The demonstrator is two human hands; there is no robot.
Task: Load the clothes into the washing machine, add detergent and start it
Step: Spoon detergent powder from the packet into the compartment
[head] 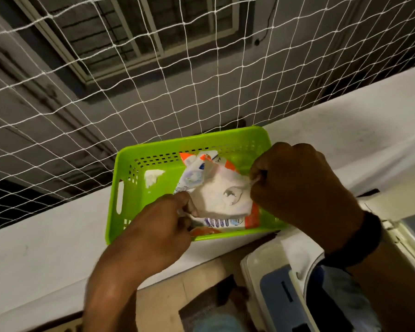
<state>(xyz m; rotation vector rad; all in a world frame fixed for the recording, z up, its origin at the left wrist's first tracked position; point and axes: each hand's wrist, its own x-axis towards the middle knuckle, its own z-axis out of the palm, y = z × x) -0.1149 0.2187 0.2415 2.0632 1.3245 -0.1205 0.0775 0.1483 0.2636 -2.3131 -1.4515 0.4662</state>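
Head view: one detergent packet point(225, 196) is held over one green basket point(153, 147), pinched by two hands with curled fingers, the left hand point(159, 225) at its 7 o'clock edge, the right hand point(297, 188) at 3 o'clock.

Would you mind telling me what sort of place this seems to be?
Probably a home balcony or utility corner used for laundry: a white safety net closes the opening above a ledge, what looks like a washing machine stands below it, and a green basket on the ledge holds a detergent packet.
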